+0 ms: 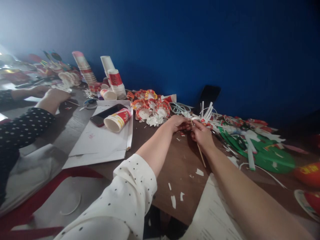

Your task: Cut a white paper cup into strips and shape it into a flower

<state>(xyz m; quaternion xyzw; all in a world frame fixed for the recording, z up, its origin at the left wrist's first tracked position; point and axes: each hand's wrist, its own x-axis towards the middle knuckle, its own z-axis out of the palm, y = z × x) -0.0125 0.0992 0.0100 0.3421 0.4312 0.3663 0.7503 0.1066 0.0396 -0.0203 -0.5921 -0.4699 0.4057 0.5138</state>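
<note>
My left hand [180,123] is closed in a pinch, fingertips meeting my right hand above the brown table. What lies between those left fingers is hidden. My right hand [203,135] is wrapped round a thin wooden stick [201,155], whose lower end slants down below the palm. Just beyond both hands, white paper strips [208,113] fan upward; whether they are joined to the stick I cannot tell. To the left of my left hand lies a heap of red and white cut paper cups [151,105].
Left stands a white box lid [100,143] with a phone [108,115] and a paper cup [117,120]. Stacked cups [86,71] line the wall. A green disc [272,153] with scraps lies right. A co-worker's hands [53,95] work at far left. Printed paper [212,213] lies in front.
</note>
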